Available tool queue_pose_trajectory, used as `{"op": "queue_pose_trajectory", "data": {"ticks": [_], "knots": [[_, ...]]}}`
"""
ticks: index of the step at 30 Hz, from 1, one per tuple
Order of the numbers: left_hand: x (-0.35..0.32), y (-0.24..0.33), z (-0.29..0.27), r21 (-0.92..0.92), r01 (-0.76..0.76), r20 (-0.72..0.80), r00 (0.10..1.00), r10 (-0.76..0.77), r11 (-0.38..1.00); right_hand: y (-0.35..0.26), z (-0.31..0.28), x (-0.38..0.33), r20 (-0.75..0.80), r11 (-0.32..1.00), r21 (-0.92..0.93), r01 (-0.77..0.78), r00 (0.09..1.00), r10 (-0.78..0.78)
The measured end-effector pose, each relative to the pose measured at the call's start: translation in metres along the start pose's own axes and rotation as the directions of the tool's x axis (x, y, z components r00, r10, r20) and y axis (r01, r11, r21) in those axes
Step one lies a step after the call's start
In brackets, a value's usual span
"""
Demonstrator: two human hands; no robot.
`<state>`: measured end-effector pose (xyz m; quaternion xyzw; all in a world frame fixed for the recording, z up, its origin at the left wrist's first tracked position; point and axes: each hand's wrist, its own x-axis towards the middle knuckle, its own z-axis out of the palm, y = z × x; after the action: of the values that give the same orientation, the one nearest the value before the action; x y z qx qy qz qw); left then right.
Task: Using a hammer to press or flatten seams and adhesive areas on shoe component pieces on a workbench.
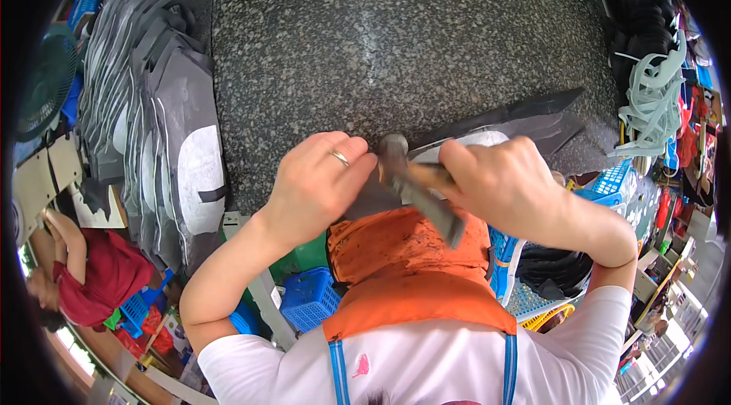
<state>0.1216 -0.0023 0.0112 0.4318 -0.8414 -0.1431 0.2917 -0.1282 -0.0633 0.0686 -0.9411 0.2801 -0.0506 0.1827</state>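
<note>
My right hand [510,180] is wrapped round the short wooden handle of a hammer [423,193]. The hammer's metal head lies slantwise just right of my left fingertips. Beneath it, along the near edge of the speckled stone slab [411,39], is a dark grey cut piece of sheet material [550,125] with a white patch. My left hand [320,180] is closed, its fingertips pressed together on the left end of that piece. My hands and the hammer hide much of the piece.
Similar grey pieces with white patches stand in a thick stack [171,116] on the left. A bundle of pale straps [655,93] hangs at the right edge. Below the slab is a blue basket [311,298]. Another person [103,275] sits at far left.
</note>
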Motion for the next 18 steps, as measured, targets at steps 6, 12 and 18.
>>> {"op": "queue_pose_trajectory", "data": {"ticks": [6,12,18], "knots": [[-0.011,0.008,-0.004,0.157,-0.033,-0.027,0.999,0.037,0.987,0.001,-0.001,0.008,0.071,1.0,0.024,-0.011,0.997,0.009],[-0.028,0.01,-0.006,0.057,0.288,-0.158,0.948,-0.276,0.956,0.001,0.003,0.014,-0.045,0.998,0.051,0.025,0.999,-0.023],[-0.037,0.014,0.001,0.263,0.066,-0.17,0.985,-0.021,0.962,0.0,0.006,0.02,-0.024,0.99,0.141,0.025,0.999,-0.022]]}}
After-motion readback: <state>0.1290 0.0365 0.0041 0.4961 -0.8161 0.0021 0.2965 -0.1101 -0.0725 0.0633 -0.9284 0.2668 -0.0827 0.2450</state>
